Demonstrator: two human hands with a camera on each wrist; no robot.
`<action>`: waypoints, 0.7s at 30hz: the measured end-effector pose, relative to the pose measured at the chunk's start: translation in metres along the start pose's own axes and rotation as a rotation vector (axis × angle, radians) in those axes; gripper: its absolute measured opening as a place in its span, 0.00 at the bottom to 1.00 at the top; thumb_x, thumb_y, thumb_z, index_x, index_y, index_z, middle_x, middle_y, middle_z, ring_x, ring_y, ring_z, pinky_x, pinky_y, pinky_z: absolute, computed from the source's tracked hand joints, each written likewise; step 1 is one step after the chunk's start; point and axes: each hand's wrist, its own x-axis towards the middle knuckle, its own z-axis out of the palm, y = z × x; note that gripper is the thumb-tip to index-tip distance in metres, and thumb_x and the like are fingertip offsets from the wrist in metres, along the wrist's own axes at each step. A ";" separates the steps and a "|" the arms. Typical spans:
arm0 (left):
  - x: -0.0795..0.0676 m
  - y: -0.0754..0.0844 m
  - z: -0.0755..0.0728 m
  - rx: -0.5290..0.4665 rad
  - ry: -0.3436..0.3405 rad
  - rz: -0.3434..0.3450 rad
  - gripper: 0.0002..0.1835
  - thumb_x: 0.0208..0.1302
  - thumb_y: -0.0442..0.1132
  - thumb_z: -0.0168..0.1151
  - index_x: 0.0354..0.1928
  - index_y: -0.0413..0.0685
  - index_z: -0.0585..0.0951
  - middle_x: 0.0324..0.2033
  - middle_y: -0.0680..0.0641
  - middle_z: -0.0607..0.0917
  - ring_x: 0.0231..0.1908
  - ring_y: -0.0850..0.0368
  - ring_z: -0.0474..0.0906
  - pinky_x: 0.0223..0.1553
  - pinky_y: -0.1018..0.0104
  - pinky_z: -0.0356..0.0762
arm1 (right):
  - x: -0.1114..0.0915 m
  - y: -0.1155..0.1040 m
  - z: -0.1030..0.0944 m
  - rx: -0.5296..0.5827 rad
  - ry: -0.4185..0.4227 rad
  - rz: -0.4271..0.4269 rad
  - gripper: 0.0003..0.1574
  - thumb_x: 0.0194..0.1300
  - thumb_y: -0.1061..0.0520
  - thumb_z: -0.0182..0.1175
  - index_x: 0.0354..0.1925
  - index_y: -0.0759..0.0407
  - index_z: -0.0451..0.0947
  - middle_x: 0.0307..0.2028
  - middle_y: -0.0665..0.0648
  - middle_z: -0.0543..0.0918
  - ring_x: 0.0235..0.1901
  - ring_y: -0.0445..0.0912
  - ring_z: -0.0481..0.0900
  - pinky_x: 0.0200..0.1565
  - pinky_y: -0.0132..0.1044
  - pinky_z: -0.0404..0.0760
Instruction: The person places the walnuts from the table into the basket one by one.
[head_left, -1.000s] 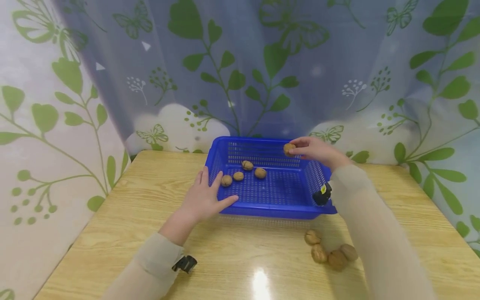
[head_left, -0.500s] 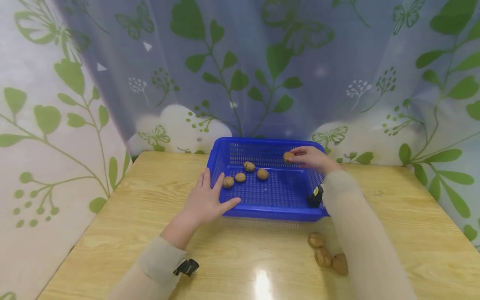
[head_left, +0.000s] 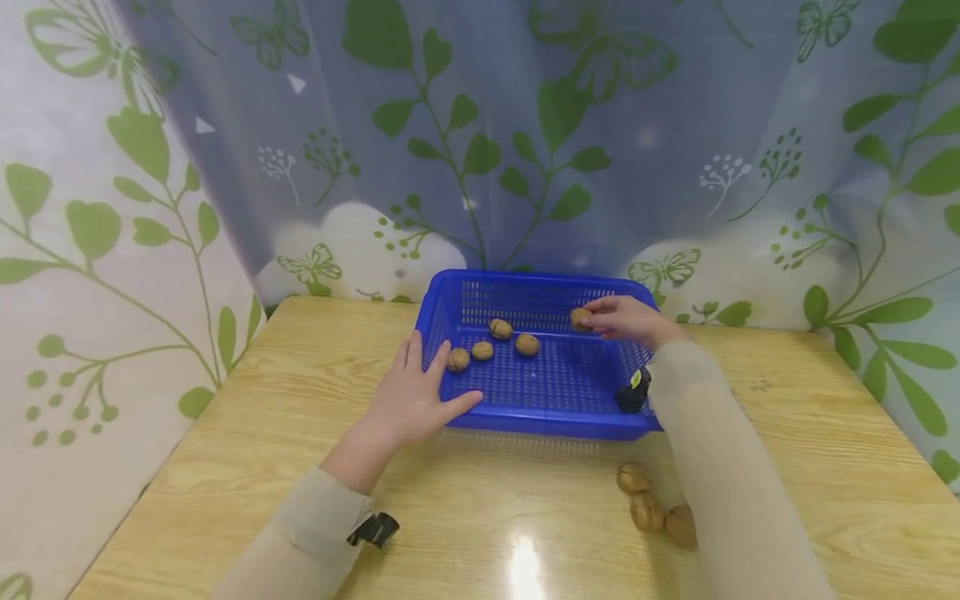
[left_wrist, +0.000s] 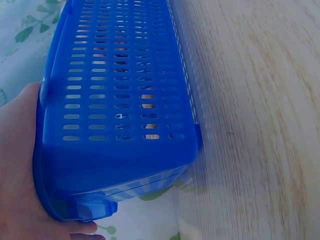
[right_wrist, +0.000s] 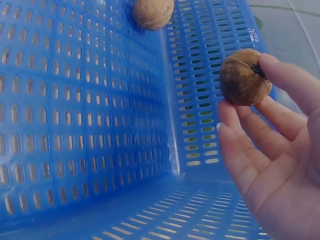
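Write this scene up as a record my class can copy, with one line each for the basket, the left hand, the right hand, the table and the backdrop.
Basket: blue, slotted; four walnuts resting inside
Left hand: touching the basket's near left corner
Right hand: pinching one walnut over the basket
Table: wood-grained; at least three walnuts beside the right sleeve, which may hide more
Backdrop: printed with green leaves and butterflies

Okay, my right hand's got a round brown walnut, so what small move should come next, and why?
I'd probably lower the round brown walnut onto the floor of the blue slotted plastic basket and release it. Your right hand pinches it inside the basket area by the far wall, and four other brown walnuts already lie on that floor.
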 end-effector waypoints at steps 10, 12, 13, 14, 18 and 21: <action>0.001 0.003 0.001 0.009 -0.009 0.007 0.52 0.57 0.76 0.39 0.72 0.46 0.51 0.69 0.28 0.40 0.68 0.33 0.39 0.62 0.42 0.52 | 0.007 0.020 -0.014 0.118 -0.083 -0.069 0.36 0.66 0.50 0.57 0.63 0.71 0.61 0.58 0.68 0.71 0.53 0.54 0.74 0.53 0.44 0.73; 0.001 0.003 0.002 0.006 -0.013 0.004 0.52 0.57 0.76 0.39 0.73 0.46 0.51 0.69 0.29 0.40 0.68 0.33 0.38 0.63 0.42 0.51 | -0.003 0.006 -0.010 0.068 -0.066 -0.017 0.35 0.70 0.53 0.51 0.66 0.74 0.56 0.62 0.71 0.65 0.58 0.59 0.68 0.57 0.47 0.69; 0.001 0.004 0.002 0.004 -0.016 0.003 0.52 0.57 0.76 0.39 0.73 0.47 0.51 0.69 0.29 0.40 0.68 0.33 0.38 0.63 0.43 0.51 | -0.004 0.004 -0.009 0.058 -0.065 -0.002 0.34 0.71 0.55 0.48 0.66 0.74 0.54 0.63 0.72 0.63 0.60 0.60 0.66 0.58 0.48 0.68; 0.001 0.004 0.002 0.001 -0.017 0.003 0.52 0.56 0.76 0.39 0.73 0.47 0.51 0.69 0.29 0.39 0.68 0.33 0.37 0.63 0.42 0.51 | -0.005 0.002 -0.008 0.054 -0.066 0.004 0.33 0.72 0.56 0.47 0.67 0.74 0.53 0.63 0.73 0.62 0.60 0.61 0.65 0.58 0.48 0.67; 0.001 0.003 0.003 0.000 -0.013 0.008 0.52 0.56 0.76 0.39 0.72 0.46 0.51 0.69 0.28 0.40 0.68 0.33 0.38 0.62 0.42 0.52 | -0.005 -0.004 -0.006 0.067 -0.066 0.022 0.31 0.74 0.59 0.43 0.67 0.75 0.50 0.64 0.74 0.60 0.62 0.63 0.62 0.59 0.50 0.64; 0.001 0.001 0.002 0.006 -0.004 0.006 0.51 0.57 0.76 0.40 0.72 0.46 0.52 0.68 0.27 0.41 0.68 0.32 0.38 0.62 0.42 0.52 | -0.001 -0.008 -0.005 0.103 -0.050 0.004 0.31 0.74 0.59 0.43 0.67 0.75 0.50 0.64 0.73 0.60 0.62 0.62 0.62 0.60 0.51 0.64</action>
